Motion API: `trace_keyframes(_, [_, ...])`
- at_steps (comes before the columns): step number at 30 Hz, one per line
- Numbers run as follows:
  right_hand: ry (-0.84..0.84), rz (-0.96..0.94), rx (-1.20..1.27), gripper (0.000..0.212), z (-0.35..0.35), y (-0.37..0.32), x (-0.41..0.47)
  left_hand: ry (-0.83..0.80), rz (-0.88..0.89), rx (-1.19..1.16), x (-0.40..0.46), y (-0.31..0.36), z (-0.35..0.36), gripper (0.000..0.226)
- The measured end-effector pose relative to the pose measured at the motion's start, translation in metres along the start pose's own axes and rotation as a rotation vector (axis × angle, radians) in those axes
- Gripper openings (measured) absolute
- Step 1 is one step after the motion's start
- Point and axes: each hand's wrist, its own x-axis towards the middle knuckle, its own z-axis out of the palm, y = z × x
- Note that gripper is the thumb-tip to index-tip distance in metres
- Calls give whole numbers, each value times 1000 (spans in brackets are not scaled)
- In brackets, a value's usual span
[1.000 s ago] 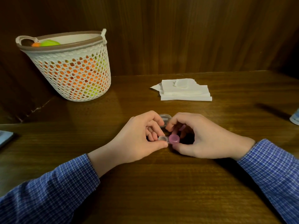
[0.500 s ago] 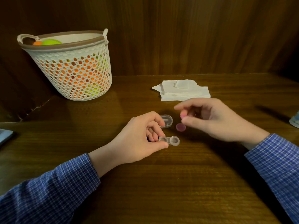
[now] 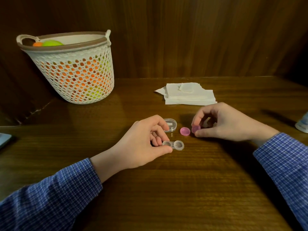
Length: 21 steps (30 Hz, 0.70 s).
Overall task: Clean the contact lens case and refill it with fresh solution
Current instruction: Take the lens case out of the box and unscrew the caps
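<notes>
Gripping the clear lens case (image 3: pixel 173 145) between thumb and fingertips, the left hand (image 3: pixel 141 144) steadies it flat on the desk (image 3: pixel 166 197) near the middle, both wells uncovered and facing up. Just beyond and to the right, the right hand (image 3: pixel 223 122) pinches one pink cap (image 3: pixel 196 128) low over the wood, right beside a second pink cap (image 3: pixel 185 131) that already lies open side up on the desk. Behind the left fingers sits a small clear oval box (image 3: pixel 171 125), partly hidden. So the opening step looks finished: both caps are off. What I judge is left is nearly everything else, namely emptying and wiping the wells, drying, pouring fresh solution and screwing the caps back. Whether any liquid sits in the wells cannot be told. Farther back lies a stack of white tissues (image 3: pixel 188 95), apparently unused, and toward the far left corner stands a white mesh basket (image 3: pixel 75 67) with orange and green things inside. A pale object (image 3: pixel 302 125) at the right edge may be the solution bottle, but it is cut off. No writing or brand can be read anywhere.
</notes>
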Motion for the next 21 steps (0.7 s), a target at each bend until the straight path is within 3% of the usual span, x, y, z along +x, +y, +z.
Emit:
trace_keyframes(8, [4,-3,-48,21,4,0,0,2,2,5,-1,1,0,44])
trace_keyframes(14, [163,-88,-65,47,6,-15,-6,3,5,10,-1,1,1,45])
trace_keyframes(18, [35,-237,-162,50,35,-29,-14,10,12,23,-1,1,1,46])
trace_keyframes(21, [39,-257,-214,52,48,-29,-14,18,23,26,-1,1,2,46])
